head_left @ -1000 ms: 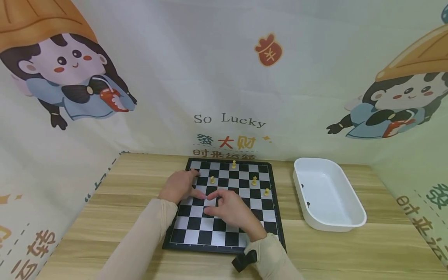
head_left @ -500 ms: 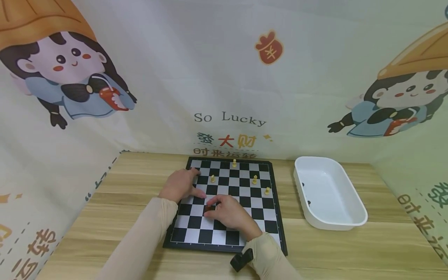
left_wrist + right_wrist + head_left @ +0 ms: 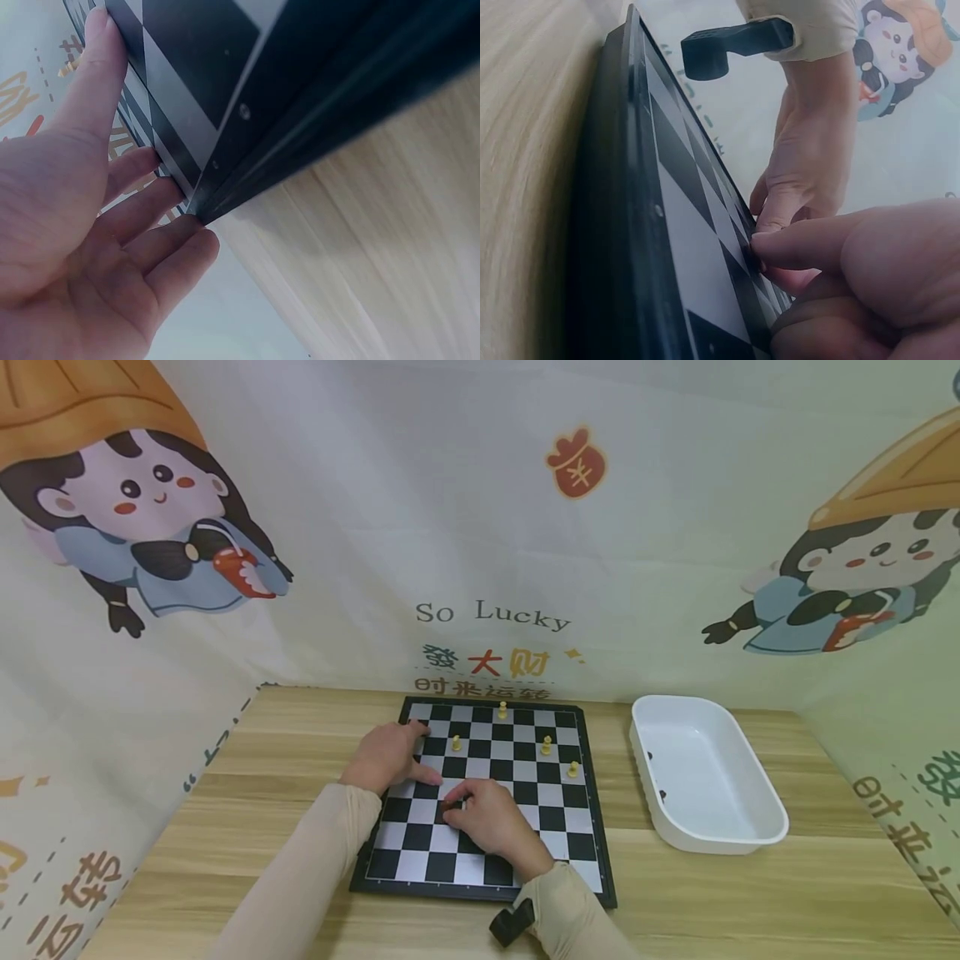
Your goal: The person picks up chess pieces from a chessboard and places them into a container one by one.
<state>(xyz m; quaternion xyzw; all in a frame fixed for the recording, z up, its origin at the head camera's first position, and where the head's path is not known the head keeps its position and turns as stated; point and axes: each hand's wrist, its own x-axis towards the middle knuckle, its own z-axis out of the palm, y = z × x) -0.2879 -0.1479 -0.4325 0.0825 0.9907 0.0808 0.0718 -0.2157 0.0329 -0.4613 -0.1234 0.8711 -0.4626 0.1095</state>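
A black-framed chessboard (image 3: 471,868) lies on the wooden table, its squares black and silvery. My left hand (image 3: 381,756) rests at its left edge. In the left wrist view, the thumb (image 3: 97,52) lies along the board's surface and the fingers touch its outer side. Over the board's middle is my right hand (image 3: 491,817), thumb and index tips close together right at the squares. A dark reddish patch shows between them; I cannot tell whether they pinch a piece. Several yellow chess pieces stand farther back, among them one pawn (image 3: 456,743) beyond my left thumb.
To the board's right stands a white plastic tray (image 3: 712,777), with two small dark spots at its left wall. A printed cloth (image 3: 495,527) hangs behind the table and along both sides. My right cuff bears a black strap mount (image 3: 512,922).
My right hand has drawn slightly toward me across the board, and its thumb and index tips have come closer together. My left hand has kept its place at the edge.
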